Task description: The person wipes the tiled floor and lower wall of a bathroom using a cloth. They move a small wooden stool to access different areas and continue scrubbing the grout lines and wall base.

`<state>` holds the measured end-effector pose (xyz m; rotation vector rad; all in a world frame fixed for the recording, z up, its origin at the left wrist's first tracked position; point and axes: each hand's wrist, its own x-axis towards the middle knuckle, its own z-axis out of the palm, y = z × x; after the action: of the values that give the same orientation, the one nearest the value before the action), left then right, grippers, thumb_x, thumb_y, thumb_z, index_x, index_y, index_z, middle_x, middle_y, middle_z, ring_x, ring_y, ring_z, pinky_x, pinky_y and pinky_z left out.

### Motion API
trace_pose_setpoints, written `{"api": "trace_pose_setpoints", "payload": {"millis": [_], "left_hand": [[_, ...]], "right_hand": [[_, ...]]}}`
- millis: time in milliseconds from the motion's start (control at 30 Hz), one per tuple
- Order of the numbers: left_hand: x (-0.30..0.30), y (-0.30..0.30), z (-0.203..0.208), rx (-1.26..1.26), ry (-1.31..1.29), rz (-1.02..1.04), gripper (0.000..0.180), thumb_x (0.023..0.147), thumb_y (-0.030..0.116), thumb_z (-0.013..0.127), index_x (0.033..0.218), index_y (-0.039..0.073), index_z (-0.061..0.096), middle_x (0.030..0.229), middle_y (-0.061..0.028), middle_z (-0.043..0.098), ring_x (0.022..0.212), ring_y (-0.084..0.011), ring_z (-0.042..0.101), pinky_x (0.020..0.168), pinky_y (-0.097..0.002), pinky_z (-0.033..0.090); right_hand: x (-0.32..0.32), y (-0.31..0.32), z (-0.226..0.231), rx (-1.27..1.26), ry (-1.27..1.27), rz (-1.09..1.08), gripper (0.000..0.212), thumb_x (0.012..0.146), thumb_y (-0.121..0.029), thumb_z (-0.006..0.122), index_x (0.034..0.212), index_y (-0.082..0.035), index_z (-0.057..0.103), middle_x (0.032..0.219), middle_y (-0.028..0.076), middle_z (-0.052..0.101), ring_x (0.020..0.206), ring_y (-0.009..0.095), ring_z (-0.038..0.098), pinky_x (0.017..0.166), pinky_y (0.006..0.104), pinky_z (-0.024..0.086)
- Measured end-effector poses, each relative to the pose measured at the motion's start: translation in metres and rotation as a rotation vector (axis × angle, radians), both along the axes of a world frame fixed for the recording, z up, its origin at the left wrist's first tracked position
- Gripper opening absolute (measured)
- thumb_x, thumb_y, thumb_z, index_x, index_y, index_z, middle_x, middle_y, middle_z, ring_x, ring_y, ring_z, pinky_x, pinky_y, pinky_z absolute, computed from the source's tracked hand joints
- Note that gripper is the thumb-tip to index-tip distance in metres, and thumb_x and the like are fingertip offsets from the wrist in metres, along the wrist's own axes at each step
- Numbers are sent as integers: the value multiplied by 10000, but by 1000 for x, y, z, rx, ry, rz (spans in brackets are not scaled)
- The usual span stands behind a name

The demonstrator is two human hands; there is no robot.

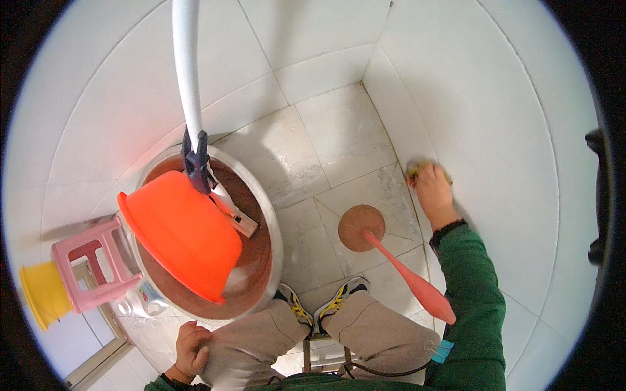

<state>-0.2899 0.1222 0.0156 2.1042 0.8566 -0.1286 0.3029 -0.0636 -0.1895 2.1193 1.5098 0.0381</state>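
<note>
Low on the right wall, where it meets the floor, my right hand (433, 189) presses a yellowish-green scrubbing sponge (412, 174) against the tiles. The fingers cover most of the sponge, and the hand is slightly blurred. My left hand (192, 348) rests by my left knee, its fingers loosely curled with nothing visible in them. Between my feet and the right wall, a plunger stands on the floor with its brown round cup (360, 227) down. Its pink handle (417, 288) rises toward my right forearm.
At left stands a large metal basin (276, 260) with a tilted orange plastic basin (182, 228) inside. A white pole (187, 72) with a black clamp reaches into it. Beyond are a pink stool (68, 270), a yellow container (44, 293) and a white bottle (145, 301).
</note>
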Motion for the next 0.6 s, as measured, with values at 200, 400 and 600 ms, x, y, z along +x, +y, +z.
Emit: {"api": "trace_pose_setpoints", "payload": {"millis": [200,400,600], "left_hand": [[-13,-15,5,41,-21,31,273,759,279,577,899,50,627,863,-106,635,852,-312,578,959,-493,384],[-23,-22,4,46,-93,10,255,738,250,588,890,49,629,860,-105,637,852,-313,582,954,-492,391],[-9,-29,5,95,-235,-31,244,739,225,589,896,43,630,871,-103,639,864,-327,586,960,-496,396]], "right_hand": [[-30,-63,0,-60,20,-18,301,886,-168,477,1120,-33,608,1060,96,562,1039,233,479,925,347,366],[-123,-259,-13,98,546,-500,311,861,-209,522,1082,-20,630,1245,155,541,1159,282,461,1008,368,361],[-170,-346,48,-741,351,-233,291,853,-317,547,982,-113,709,968,103,649,1028,251,552,937,456,382]]}}
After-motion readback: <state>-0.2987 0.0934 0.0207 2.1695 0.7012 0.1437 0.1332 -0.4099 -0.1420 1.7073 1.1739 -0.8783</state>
